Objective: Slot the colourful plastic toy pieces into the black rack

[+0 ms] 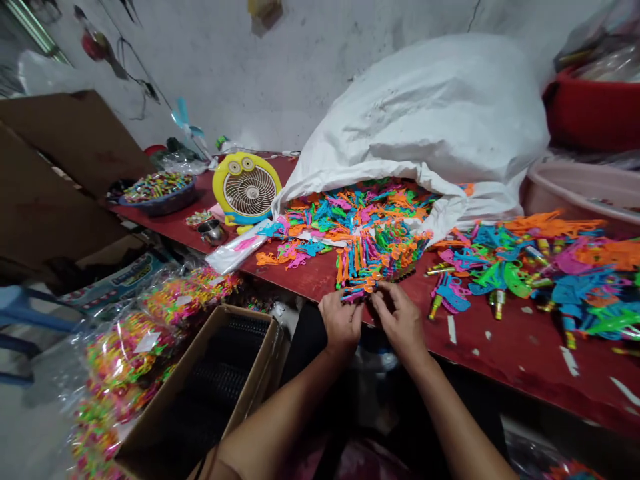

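My left hand [342, 321] and my right hand [401, 323] are side by side at the table's front edge. Between them is the near end of a neat row of small coloured plastic pieces [383, 257], orange, blue, green and pink. The fingers of both hands are closed against the nearest pieces, one hand at each end of them; the fingertips are partly hidden. Just behind the row, loose plastic pieces [345, 203] spill from the mouth of a big white sack [425, 113].
On the red table [310, 280] are a yellow fan [247, 187], a metal cup [211, 232], a blue basin [165, 203] and, at right, a pile of plastic pieces with shiny tubes [500, 273]. An open carton [257, 347] and filled clear bags [133, 347] are at lower left.
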### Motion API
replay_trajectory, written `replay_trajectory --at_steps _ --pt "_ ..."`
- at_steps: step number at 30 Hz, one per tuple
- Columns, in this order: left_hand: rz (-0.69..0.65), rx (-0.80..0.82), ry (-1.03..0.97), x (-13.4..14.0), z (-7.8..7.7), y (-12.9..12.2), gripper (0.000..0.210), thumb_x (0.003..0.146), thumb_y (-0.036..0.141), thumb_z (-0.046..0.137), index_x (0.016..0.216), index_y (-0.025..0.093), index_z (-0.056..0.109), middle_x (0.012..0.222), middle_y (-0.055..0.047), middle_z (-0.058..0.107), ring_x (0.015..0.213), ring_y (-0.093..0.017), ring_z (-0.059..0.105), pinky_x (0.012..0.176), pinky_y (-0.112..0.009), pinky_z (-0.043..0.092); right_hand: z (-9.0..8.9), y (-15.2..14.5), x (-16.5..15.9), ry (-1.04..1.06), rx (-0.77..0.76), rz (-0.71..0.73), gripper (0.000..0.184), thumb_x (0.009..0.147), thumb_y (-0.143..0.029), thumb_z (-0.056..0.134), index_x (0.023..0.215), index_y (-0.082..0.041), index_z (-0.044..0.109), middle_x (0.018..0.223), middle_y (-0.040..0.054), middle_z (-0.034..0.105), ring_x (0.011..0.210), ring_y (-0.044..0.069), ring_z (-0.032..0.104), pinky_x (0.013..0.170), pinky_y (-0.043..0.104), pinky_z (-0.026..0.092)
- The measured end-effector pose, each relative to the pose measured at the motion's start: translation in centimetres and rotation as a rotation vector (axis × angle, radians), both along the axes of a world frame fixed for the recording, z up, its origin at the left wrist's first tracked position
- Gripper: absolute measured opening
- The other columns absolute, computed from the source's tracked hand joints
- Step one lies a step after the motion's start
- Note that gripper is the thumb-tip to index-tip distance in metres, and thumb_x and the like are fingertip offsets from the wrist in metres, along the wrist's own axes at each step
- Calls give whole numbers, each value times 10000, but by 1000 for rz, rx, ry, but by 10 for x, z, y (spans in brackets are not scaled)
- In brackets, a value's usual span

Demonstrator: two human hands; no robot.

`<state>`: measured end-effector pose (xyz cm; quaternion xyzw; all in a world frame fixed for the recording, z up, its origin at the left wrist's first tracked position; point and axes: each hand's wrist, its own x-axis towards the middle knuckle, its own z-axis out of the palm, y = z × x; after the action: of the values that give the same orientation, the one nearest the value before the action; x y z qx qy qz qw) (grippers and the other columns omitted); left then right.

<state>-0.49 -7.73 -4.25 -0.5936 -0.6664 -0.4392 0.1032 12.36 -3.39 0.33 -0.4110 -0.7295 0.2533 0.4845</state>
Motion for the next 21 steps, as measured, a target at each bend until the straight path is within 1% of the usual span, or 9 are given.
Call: replay_trajectory --at_steps 2,4,7,10,12,15,18,21 --pt "8 8 -13 2 -1 1 147 899 262 610 905 225 752 1133 -81 644 1008 -233 531 855 -380 403 4 2 2 -27 23 16 210 924 -344 568 1067 -202 628 915 40 646 822 170 625 758 315 513" --pt "5 15 -16 4 -3 2 163 900 245 597 977 226 739 1171 -84 644 1074 -256 524 903 -411 403 8 2 3 -19 36 22 202 922 -341 568 1058 -208 634 938 47 639 862 178 627 761 313 515" --pt "-57 18 -34 4 -5 5 210 924 219 539 1041 211 713 1110 -88 677 1124 -264 529 977 -435 391 9 1 2 11 42 -4 225 919 -341 568 1099 -225 639 978 55 637 890 186 630 748 313 520" --pt "-141 -40 -72 0 -3 5 248 943 201 486 1067 206 700 1071 -84 697 1114 -242 552 978 -401 409 9 1 -1 26 50 -35 215 915 -330 567 1088 -229 645 972 58 633 890 194 628 733 317 521" --pt "-164 -101 -84 -3 0 4 246 937 228 504 1093 218 693 1109 -86 688 1130 -242 545 972 -395 415 8 1 -4 22 48 -38 195 913 -321 564 1063 -224 642 957 60 623 885 198 624 723 319 521" --pt "-192 -163 -76 -6 6 2 253 884 321 604 1102 229 692 1133 -85 667 1131 -259 529 967 -414 409 8 0 -9 27 46 -56 178 909 -310 553 1038 -216 633 945 65 607 864 201 619 703 323 524" --pt "-153 -206 -110 -8 12 3 247 853 313 648 1083 244 710 1106 -75 666 1087 -262 524 924 -409 411 11 -5 -13 32 35 -59 186 897 -306 559 1038 -208 632 942 72 611 849 203 625 687 322 529" --pt "-85 -218 -167 -12 15 6 157 878 313 638 966 256 754 1081 -68 681 1060 -258 521 907 -403 402 13 -13 -15 27 13 11 223 899 -296 553 1085 -207 638 962 78 633 868 200 641 685 311 536"
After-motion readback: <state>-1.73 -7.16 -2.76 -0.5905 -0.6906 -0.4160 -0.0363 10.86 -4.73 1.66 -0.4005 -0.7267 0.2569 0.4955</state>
